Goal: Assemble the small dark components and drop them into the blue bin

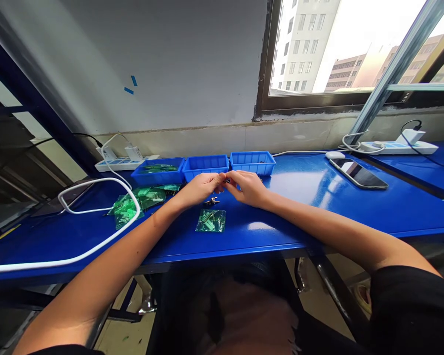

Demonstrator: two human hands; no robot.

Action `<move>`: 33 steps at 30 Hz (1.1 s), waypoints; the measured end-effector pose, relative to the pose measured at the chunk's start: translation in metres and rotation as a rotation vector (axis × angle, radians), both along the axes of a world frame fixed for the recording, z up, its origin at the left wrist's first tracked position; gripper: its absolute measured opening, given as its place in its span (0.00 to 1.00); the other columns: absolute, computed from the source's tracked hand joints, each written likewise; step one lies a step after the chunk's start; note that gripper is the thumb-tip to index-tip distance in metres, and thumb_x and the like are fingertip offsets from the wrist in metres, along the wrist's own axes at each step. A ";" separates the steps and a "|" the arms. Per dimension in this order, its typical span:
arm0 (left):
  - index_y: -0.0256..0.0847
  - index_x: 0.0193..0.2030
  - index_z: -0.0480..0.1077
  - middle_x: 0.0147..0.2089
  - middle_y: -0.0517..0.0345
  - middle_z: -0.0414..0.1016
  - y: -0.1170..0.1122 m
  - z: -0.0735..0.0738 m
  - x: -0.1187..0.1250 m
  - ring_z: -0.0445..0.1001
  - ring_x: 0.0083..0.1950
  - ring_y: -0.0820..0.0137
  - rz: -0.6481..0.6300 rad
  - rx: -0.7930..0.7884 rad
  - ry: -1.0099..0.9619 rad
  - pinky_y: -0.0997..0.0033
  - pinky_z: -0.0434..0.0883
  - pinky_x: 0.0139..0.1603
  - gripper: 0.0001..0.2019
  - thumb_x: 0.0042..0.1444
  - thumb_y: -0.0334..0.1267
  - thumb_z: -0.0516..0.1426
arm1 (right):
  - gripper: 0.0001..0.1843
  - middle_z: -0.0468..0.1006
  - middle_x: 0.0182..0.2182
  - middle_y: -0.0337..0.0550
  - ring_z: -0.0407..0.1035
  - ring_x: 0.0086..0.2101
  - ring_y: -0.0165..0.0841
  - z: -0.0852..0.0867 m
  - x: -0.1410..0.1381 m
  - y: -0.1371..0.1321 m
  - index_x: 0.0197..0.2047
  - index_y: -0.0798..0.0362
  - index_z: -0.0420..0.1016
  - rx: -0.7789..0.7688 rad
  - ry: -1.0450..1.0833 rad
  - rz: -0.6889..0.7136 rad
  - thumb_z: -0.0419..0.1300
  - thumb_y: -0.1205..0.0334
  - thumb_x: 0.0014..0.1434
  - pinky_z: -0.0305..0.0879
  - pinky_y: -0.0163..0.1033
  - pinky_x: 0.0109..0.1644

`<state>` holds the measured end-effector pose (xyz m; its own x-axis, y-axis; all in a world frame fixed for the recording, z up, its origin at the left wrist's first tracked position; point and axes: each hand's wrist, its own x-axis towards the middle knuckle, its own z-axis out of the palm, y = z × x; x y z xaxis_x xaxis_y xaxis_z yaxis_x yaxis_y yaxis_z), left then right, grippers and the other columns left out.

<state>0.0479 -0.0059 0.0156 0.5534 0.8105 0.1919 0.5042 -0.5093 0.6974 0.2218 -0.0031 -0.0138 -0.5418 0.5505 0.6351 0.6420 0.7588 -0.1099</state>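
My left hand and my right hand meet above the blue table, fingertips pinched together. Between them shows a small dark, partly shiny piece, too small and covered to name. Just below my hands lie a few small dark metal parts on the tabletop. Closer to me is a small clear green bag with pale slim pieces inside. More such green bags are heaped to the left of my left hand.
Three blue bins stand in a row behind my hands; the left one holds green bags. A white cable loops across the left side. To the right lie a phone and a white case. Power strips sit along the wall.
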 end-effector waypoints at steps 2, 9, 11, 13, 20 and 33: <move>0.37 0.27 0.65 0.31 0.53 0.71 0.001 0.000 0.000 0.70 0.34 0.67 -0.001 -0.028 -0.029 0.67 0.69 0.37 0.31 0.51 0.68 0.43 | 0.06 0.74 0.27 0.40 0.65 0.29 0.28 0.000 0.000 0.000 0.36 0.53 0.66 0.007 0.004 0.003 0.49 0.64 0.61 0.57 0.32 0.34; 0.38 0.25 0.63 0.27 0.56 0.68 0.001 -0.004 0.003 0.68 0.30 0.71 0.000 -0.144 -0.100 0.69 0.68 0.34 0.29 0.49 0.67 0.48 | 0.06 0.73 0.26 0.40 0.65 0.28 0.28 0.000 0.003 0.001 0.32 0.53 0.65 0.020 -0.030 0.030 0.51 0.64 0.60 0.56 0.32 0.33; 0.38 0.25 0.63 0.26 0.57 0.68 0.001 -0.004 0.004 0.67 0.30 0.71 -0.007 -0.133 -0.117 0.69 0.68 0.34 0.29 0.48 0.67 0.49 | 0.06 0.73 0.26 0.40 0.64 0.27 0.28 -0.001 0.003 0.002 0.32 0.53 0.65 0.028 -0.012 0.046 0.50 0.64 0.60 0.56 0.32 0.32; 0.38 0.25 0.63 0.26 0.58 0.67 0.001 -0.004 0.004 0.67 0.29 0.72 -0.014 -0.115 -0.140 0.70 0.67 0.33 0.30 0.46 0.68 0.49 | 0.06 0.73 0.26 0.40 0.64 0.27 0.28 -0.002 0.003 0.002 0.32 0.53 0.64 0.044 0.019 0.065 0.50 0.63 0.60 0.56 0.32 0.32; 0.38 0.24 0.62 0.24 0.59 0.66 0.000 -0.005 0.005 0.65 0.27 0.72 0.007 -0.062 -0.119 0.72 0.64 0.30 0.30 0.46 0.69 0.47 | 0.05 0.72 0.24 0.38 0.63 0.25 0.27 -0.004 0.003 0.003 0.31 0.53 0.64 0.056 0.047 0.075 0.51 0.64 0.59 0.55 0.31 0.30; 0.38 0.29 0.67 0.29 0.55 0.74 -0.008 -0.006 0.008 0.70 0.29 0.68 0.120 0.248 0.242 0.72 0.61 0.29 0.21 0.60 0.50 0.42 | 0.01 0.72 0.22 0.36 0.64 0.25 0.27 -0.004 -0.002 0.002 0.31 0.53 0.66 0.068 -0.001 -0.084 0.56 0.66 0.53 0.54 0.32 0.30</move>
